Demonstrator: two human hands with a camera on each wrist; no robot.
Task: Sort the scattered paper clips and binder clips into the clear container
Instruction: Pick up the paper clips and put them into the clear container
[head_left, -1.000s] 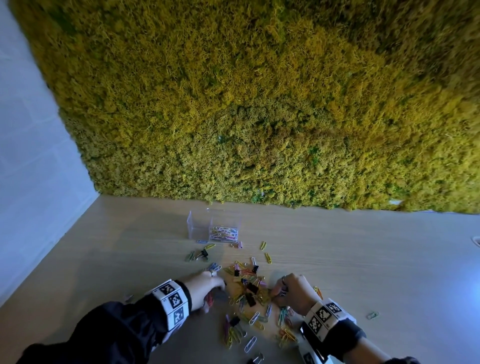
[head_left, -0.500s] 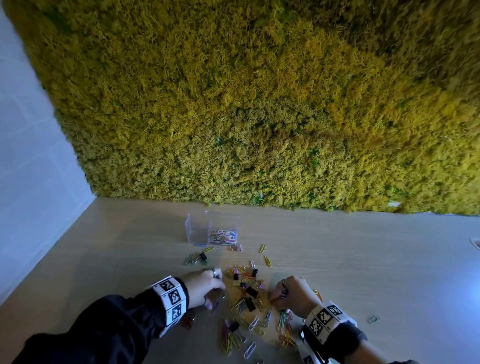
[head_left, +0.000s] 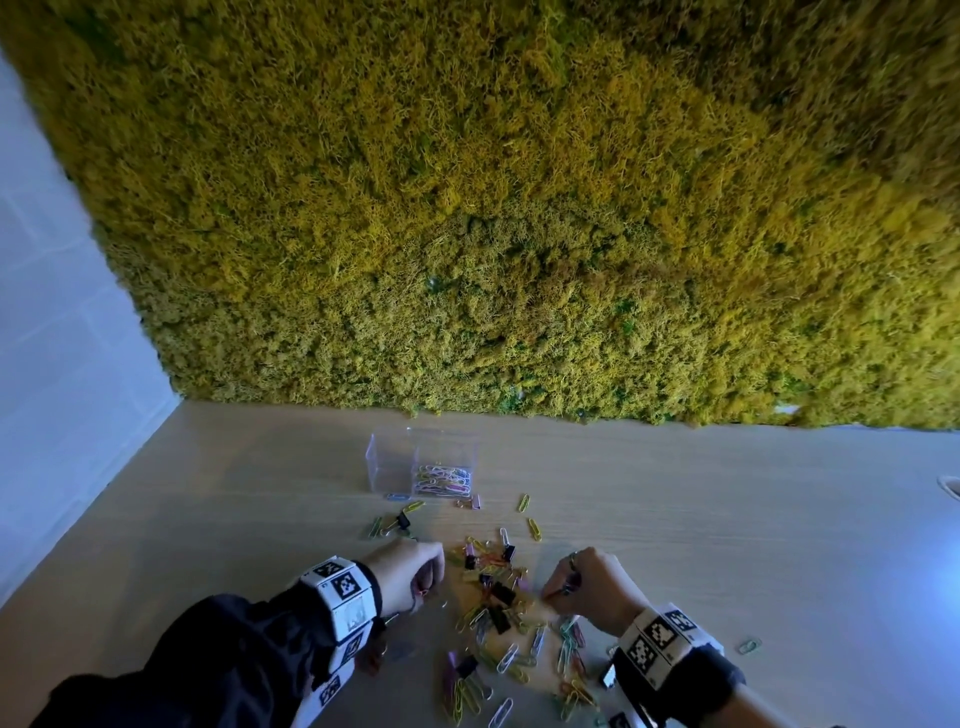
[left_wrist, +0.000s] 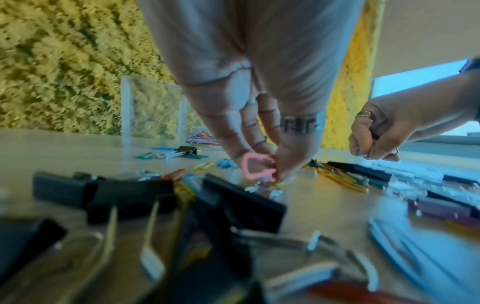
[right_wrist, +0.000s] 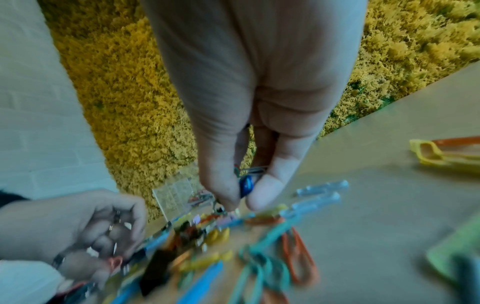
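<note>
Head view first: we're early on. At left, our left hand (head_left: 410, 571) pinches a pink wire paper clip (left_wrist: 255, 167). Further back, the clear plastic container (head_left: 395, 462) holds only a small heap of pastel clips (one side looks bare). Centre, the scattered pile of coloured paper clips and black binder clips (head_left: 498, 613) remains. At right, our right hand (head_left: 592, 584) pinches several clips. Open wooden tabletop (head_left: 727, 519) lies rightward; the yellow moss wall (head_left: 519, 208) closes the back.

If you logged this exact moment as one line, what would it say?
left hand: pinches pink paper clip | right hand: pinches blue clip | clear container: partly filled
</note>
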